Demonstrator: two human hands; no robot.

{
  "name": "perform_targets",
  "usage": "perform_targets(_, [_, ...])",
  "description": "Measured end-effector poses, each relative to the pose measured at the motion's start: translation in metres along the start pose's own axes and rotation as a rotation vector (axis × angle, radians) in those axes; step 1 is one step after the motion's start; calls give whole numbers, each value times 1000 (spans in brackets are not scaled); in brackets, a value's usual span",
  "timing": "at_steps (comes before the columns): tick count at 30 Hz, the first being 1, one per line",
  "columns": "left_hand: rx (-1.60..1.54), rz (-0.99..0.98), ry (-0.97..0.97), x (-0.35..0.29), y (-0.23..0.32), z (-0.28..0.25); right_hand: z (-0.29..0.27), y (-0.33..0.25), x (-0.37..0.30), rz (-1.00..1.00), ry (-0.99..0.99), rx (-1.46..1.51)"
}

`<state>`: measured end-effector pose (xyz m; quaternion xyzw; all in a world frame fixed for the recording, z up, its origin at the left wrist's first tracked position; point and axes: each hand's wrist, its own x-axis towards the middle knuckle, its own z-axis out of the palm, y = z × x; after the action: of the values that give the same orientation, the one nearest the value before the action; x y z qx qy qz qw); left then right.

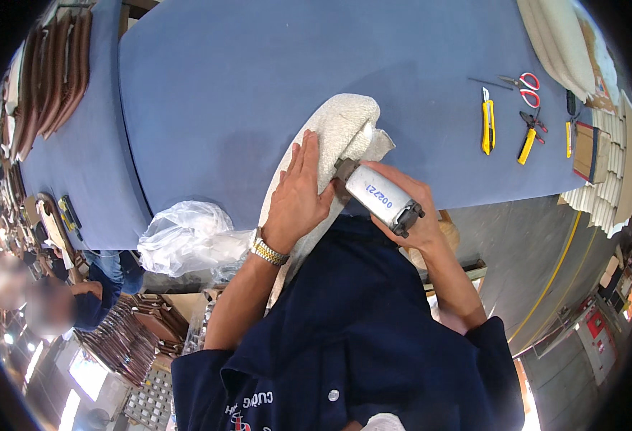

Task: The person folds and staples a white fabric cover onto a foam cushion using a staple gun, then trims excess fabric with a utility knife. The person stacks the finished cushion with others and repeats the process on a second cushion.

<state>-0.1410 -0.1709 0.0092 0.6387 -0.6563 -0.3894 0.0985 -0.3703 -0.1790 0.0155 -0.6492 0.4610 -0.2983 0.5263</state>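
Item one: my left hand (300,192), fingers spread flat, pressing on the cream fabric-covered piece (328,147) at the near edge of the blue table (222,79); my right hand (411,208) just beside it, wrapped tight around a grey staple gun (383,199) whose nose meets the fabric. Item two, beyond the right hand: yellow utility knife (487,122), red-handled scissors (526,86); below my left wrist, a crumpled clear plastic bag (186,237)

Cream textured fabric piece (330,154), blue table (258,79), silver-grey stapler (384,200), yellow knife (487,122), red-handled scissors (524,82)
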Motion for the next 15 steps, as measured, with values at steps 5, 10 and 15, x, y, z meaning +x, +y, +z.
perform_targets(5, [5,-13,14,1,5,4,2,-6,5,70,-33,30])
perform_targets(10, [-1,-44,-8,4,9,-2,7,-10,5,83,7,0])
perform_targets(15, [6,-32,-4,1,7,-2,6,-10,-1,-20,11,-23])
